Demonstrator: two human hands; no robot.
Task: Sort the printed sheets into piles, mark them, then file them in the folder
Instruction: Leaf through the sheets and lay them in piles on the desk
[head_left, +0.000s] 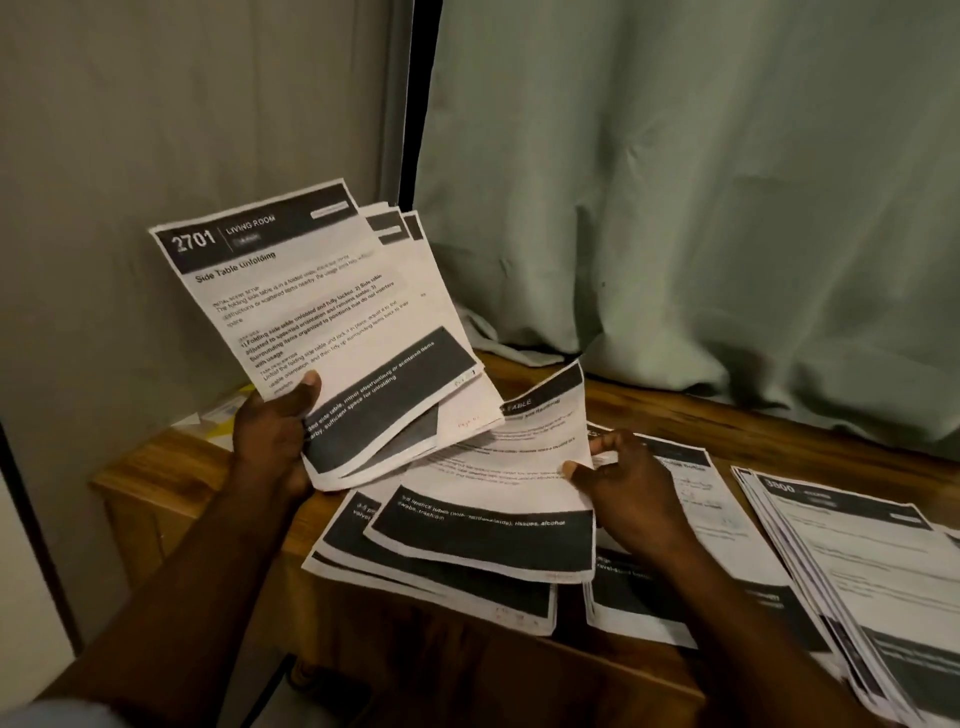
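Nearest the camera, one sheet (493, 467) is pinched at its right edge by the right hand (623, 478). It extends leftward from the fingers, long axis pointing away, over the leftmost pile (431, 587). A fanned stack (322, 312) is gripped by the left hand (275, 441).

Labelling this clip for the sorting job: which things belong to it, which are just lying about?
Job: fanned stack of white printed sheets, gripped by left hand; curled single sheet, pinched by right hand; three sheet piles on brown wooden table.
Lying about: pale green curtain; yellow and white items at table's corner.
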